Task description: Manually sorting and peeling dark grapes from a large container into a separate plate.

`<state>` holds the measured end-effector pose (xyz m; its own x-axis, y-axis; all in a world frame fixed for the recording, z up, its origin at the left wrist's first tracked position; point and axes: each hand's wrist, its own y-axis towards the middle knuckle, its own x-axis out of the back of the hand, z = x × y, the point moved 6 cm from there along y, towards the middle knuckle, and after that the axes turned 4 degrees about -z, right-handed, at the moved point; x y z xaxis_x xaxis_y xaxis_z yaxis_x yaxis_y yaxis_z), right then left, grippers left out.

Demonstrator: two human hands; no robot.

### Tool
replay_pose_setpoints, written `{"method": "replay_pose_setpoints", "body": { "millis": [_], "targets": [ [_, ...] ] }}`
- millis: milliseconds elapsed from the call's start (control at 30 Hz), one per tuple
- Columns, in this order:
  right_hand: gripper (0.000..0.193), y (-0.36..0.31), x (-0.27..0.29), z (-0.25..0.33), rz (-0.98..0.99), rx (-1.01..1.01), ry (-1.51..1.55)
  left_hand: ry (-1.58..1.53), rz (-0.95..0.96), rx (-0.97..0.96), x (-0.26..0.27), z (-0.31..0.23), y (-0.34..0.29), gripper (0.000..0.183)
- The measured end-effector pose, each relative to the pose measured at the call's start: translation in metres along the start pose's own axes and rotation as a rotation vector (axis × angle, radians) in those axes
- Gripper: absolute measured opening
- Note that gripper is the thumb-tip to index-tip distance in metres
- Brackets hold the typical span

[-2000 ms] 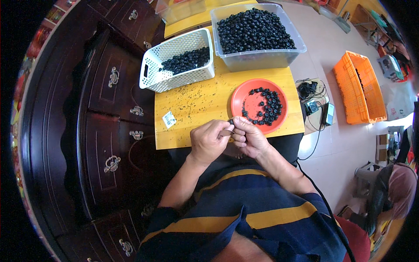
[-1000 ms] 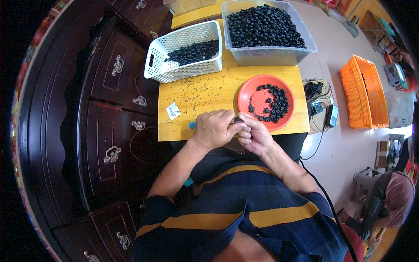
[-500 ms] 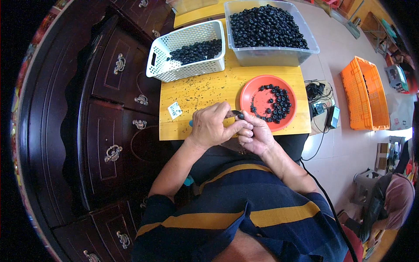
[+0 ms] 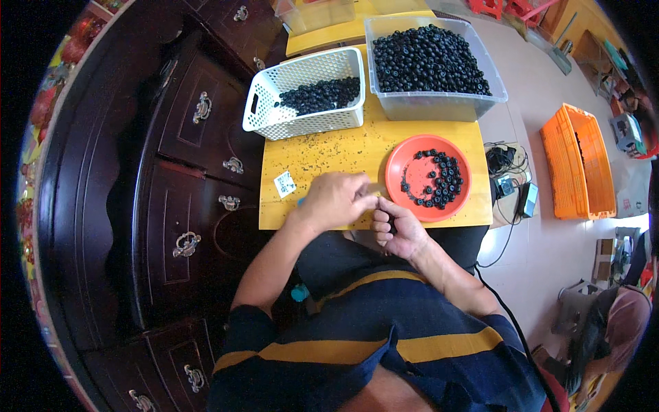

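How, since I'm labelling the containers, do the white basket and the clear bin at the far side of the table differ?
The white basket has walls full of holes, whereas the clear bin has solid, see-through walls.
The white basket's black pieces leave part of its floor bare; the clear bin is heaped with them.
The white basket stands to the left of the clear bin.
Both are open-topped, roughly rectangular and on the yellow table.

Tabletop [image 4: 364, 147] open between left fingers [image 4: 357, 182], white basket [image 4: 305, 127]; red plate [image 4: 415, 173] blocks right.
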<state>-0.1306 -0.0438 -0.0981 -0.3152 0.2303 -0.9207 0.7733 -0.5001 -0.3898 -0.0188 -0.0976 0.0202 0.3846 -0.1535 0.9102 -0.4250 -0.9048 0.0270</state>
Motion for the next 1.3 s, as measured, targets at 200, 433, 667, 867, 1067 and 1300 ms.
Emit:
{"method": "replay_pose_setpoints", "body": {
  "millis": [200, 433, 667, 867, 1067, 1300],
  "targets": [
    [0.039, 0.006, 0.011, 0.003, -0.034, 0.048, 0.066, 0.076, -0.498, 0.246, 0.086, 0.045, 0.041, 0.032],
    [0.045, -0.002, -0.014, 0.013, -0.014, 0.156, 0.077, -0.086, -0.363, 0.158, 0.052, 0.027, 0.018, 0.031],
    [0.046, 0.005, -0.011, 0.012, 0.040, 0.157, 0.056, -0.145, -0.130, 0.052, -0.023, -0.022, -0.026, 0.033],
    [0.043, 0.012, 0.002, 0.009, 0.066, 0.160, 0.065, -0.045, -0.242, 0.044, -0.043, -0.031, -0.038, 0.035],
    [0.041, 0.006, 0.001, 0.017, 0.034, 0.275, 0.087, -0.037, -0.323, 0.054, -0.041, -0.036, -0.044, 0.036],
    [0.040, 0.004, -0.008, 0.017, 0.102, 0.287, 0.067, 0.022, -0.276, -0.022, -0.039, -0.038, -0.040, 0.029]
  ]
}}
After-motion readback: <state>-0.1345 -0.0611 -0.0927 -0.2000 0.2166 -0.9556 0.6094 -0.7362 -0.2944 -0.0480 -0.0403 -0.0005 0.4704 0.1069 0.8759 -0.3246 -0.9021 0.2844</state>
